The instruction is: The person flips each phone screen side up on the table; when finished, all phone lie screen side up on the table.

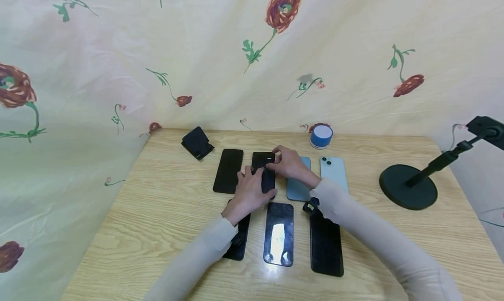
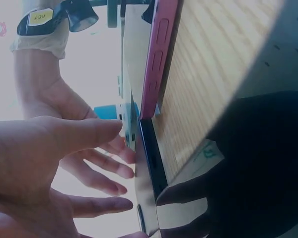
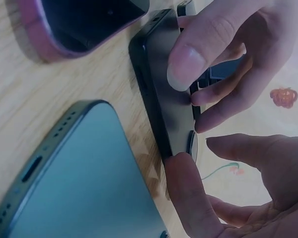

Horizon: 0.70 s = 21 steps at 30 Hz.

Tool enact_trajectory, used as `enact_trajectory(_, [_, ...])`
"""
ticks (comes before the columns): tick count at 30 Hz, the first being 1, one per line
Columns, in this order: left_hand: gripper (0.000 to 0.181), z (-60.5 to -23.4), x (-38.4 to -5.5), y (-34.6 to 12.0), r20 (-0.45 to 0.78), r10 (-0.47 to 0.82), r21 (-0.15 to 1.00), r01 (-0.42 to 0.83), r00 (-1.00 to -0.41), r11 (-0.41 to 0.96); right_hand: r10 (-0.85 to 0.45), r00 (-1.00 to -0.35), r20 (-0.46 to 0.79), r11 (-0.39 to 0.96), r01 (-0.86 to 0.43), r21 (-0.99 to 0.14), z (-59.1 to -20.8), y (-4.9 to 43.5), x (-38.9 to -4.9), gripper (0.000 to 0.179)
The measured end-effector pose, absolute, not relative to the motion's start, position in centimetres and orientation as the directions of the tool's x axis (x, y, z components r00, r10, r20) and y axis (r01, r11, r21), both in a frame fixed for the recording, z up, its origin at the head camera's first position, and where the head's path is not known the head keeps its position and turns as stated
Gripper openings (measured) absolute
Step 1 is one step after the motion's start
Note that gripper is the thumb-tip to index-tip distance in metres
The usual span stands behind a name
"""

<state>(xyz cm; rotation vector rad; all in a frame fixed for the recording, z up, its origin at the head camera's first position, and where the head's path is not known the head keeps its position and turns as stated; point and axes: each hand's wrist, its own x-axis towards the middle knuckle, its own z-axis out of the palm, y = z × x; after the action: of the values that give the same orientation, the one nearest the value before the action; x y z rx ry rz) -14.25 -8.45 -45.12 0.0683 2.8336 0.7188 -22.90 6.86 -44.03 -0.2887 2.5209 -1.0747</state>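
Note:
A black phone (image 1: 257, 161) lies in the back row on the wooden table, with both hands around it. Over its left side and lower end spreads my left hand (image 1: 252, 191), thumb and fingers apart; in the left wrist view that hand's thumb (image 2: 94, 134) stands off the phone's dark edge (image 2: 151, 158). My right hand (image 1: 291, 163) reaches over the upper right corner. In the right wrist view, one right fingertip (image 3: 181, 171) touches the phone's back (image 3: 166, 64) near its camera lens, while the other fingers stay loose above it.
Another black phone (image 1: 229, 169) lies left, a blue phone (image 1: 298, 187) and a light blue one (image 1: 334, 169) right. Three dark phones, including one (image 1: 279, 235) reflecting light, form the front row. Around them are a black folded object (image 1: 197, 142), a blue-and-white round item (image 1: 321, 137) and a black stand (image 1: 408, 187).

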Motion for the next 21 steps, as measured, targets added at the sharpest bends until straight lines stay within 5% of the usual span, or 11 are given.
enact_trajectory(21, [0.082,-45.1,-14.9,-7.1,-0.232,0.062,0.369,-0.029,-0.971,0.929,-0.316,-0.895,-0.316,0.759,-0.039,-0.650,-44.7,6.6,-24.2,0.063])
